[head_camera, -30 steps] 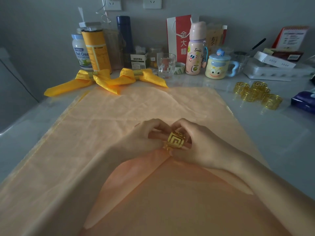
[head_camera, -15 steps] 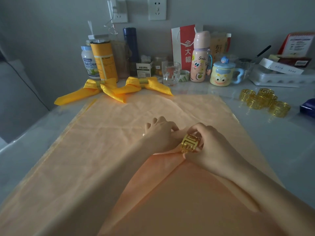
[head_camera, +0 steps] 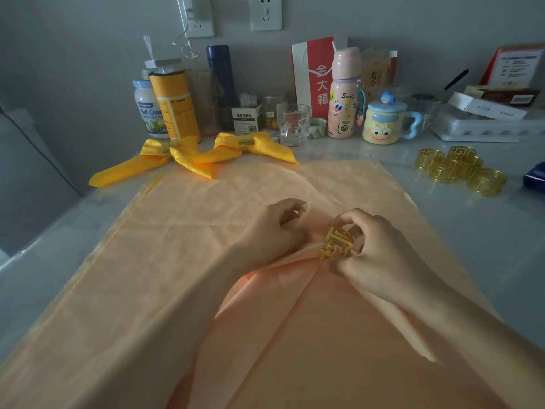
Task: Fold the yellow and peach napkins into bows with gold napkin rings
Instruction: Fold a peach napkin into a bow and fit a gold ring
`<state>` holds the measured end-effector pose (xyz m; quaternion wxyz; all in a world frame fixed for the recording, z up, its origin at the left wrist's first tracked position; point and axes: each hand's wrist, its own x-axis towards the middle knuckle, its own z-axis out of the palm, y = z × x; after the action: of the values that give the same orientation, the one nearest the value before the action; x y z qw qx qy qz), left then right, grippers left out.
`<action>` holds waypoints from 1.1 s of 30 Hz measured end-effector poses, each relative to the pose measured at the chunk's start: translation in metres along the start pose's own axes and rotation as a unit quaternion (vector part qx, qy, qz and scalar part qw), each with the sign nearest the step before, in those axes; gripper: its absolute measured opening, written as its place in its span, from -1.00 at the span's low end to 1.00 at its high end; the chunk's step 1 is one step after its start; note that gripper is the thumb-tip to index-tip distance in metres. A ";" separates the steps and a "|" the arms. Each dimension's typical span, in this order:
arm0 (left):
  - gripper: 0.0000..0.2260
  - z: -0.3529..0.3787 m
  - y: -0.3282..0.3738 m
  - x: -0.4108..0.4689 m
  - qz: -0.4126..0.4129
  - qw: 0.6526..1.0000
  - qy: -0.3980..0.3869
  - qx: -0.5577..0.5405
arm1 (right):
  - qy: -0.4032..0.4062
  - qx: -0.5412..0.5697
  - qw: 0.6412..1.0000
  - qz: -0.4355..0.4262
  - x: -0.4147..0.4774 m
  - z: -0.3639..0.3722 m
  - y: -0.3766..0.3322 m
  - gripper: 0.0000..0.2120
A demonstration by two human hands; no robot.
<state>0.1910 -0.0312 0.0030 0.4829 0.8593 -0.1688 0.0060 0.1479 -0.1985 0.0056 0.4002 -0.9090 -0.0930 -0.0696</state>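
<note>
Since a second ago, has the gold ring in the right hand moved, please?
Yes: the gold ring has shifted slightly right, toward the loose rings.

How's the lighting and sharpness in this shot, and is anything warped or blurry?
Head view: dim, flat light, no harsh glare; wide-angle lens splays the pale glossy table outward at its edges; the right hand and gold fretwork napkin ring look fairly sharp.

peach napkin [head_camera: 309, 349] cropped below, blue packet [head_camera: 535, 180] cropped
</note>
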 end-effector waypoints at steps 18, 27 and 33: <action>-0.82 -0.003 0.001 -0.005 -0.044 0.989 -0.061 -0.124 | 0.016 0.040 0.999 -0.026 0.004 0.003 0.001 -0.55; -0.83 -0.001 0.001 -0.004 0.007 0.998 -0.022 -0.055 | -0.017 0.406 0.897 0.177 0.010 -0.005 -0.004 -0.62; -0.93 0.004 -0.003 -0.001 0.007 0.999 -0.012 -0.030 | -0.026 0.292 0.933 0.210 0.010 -0.013 0.001 -0.75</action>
<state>0.1900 -0.0333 -0.0016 0.5065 0.8430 -0.1809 -0.0058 0.1572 -0.2074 0.0154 0.6511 -0.7523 0.0729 0.0700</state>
